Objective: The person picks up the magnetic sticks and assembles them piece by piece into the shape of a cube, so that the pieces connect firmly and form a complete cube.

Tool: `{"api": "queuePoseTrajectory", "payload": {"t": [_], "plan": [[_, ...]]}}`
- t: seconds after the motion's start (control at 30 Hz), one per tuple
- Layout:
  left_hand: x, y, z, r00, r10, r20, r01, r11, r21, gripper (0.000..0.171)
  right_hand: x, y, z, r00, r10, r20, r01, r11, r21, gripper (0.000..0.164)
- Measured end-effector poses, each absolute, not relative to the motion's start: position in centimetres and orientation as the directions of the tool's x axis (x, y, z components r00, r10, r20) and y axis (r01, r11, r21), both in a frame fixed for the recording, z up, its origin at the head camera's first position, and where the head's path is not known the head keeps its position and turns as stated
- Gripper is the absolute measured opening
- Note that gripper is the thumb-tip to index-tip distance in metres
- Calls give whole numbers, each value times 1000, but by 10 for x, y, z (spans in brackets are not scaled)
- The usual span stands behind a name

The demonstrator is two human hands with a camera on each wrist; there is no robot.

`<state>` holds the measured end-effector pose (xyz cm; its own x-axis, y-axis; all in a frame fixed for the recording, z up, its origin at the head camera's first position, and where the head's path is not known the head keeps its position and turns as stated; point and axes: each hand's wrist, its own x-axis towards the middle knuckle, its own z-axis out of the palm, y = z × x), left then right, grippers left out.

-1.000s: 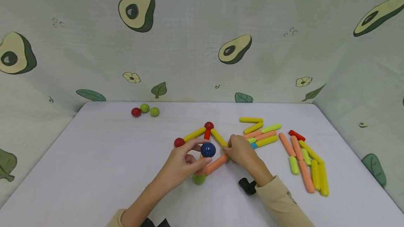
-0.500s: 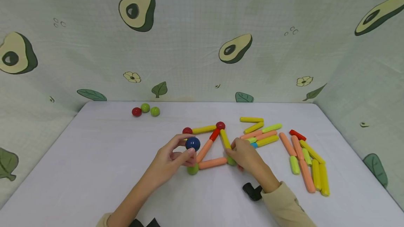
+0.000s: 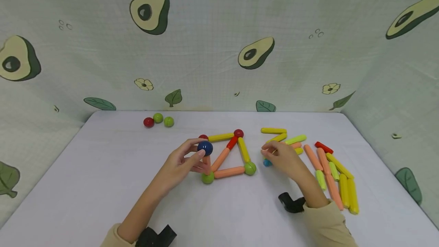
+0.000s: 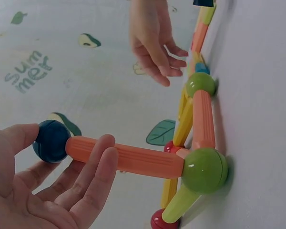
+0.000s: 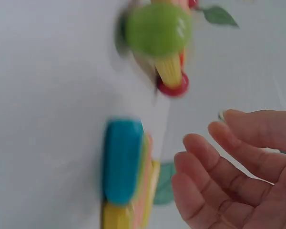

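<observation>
My left hand (image 3: 175,167) pinches a dark blue ball (image 3: 205,148) between thumb and fingers. Under the ball, an orange stick (image 4: 148,161) rises from a green ball (image 3: 207,178), its other fingers lying around it. That green ball is one corner of a flat four-sided frame. A second green ball (image 3: 250,168), a red ball (image 3: 238,133) and a partly hidden red ball (image 4: 163,219) form the other corners. Yellow sticks (image 3: 221,137) and an orange stick (image 3: 229,172) join them, with a red-and-orange diagonal across. My right hand (image 3: 285,159), fingers loosely bent, holds nothing near a blue stick (image 5: 123,160).
Loose sticks in yellow, orange and light green lie under and behind my right hand. More sticks (image 3: 332,178) and a short red stick (image 3: 324,147) lie farther right. At the back left are a red ball (image 3: 149,122) and two green balls (image 3: 163,119).
The frame has turned and shifted left, while my left hand moved left and slightly up with the blue ball. My right hand has let go of the frame's right green corner and moved right.
</observation>
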<state>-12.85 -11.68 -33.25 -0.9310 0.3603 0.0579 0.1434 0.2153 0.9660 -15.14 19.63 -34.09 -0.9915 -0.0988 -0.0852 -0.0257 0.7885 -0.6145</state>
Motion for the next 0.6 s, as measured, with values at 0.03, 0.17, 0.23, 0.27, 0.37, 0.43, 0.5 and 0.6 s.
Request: {"api": "queuePoseTrajectory", "payload": {"t": [0.03, 0.17, 0.23, 0.27, 0.37, 0.43, 0.5, 0.6], "plan": [[-129, -117, -333, -931, 361, 57, 144, 218, 965, 40, -152, 204, -340, -993, -83, -79, -19, 798, -602, 27], [-130, -118, -334, -931, 360, 57, 146, 225, 963, 40, -153, 239, -339, -997, -47, -67, -1, 825, -565, 30], [-130, -118, -334, -932, 359, 58, 148, 229, 962, 40, -154, 256, -341, -998, -35, -60, 5, 830, -558, 31], [-130, -118, -335, -932, 358, 57, 147, 229, 962, 40, -155, 264, -342, -998, -26, -58, 11, 829, -559, 32], [-130, -119, -335, -933, 356, 53, 143, 231, 962, 39, -158, 287, -344, -996, 35, -85, 76, 828, -555, 37], [-129, -119, -335, -932, 359, 55, 144, 227, 963, 39, -160, 301, -345, -987, 89, -135, 150, 822, -549, 41], [-130, -119, -335, -929, 366, 61, 151, 221, 964, 39, -161, 313, -347, -973, 134, -190, 217, 819, -532, 46], [-130, -119, -335, -923, 377, 74, 164, 212, 963, 39, -163, 324, -351, -946, 181, -269, 299, 809, -507, 51]]}}
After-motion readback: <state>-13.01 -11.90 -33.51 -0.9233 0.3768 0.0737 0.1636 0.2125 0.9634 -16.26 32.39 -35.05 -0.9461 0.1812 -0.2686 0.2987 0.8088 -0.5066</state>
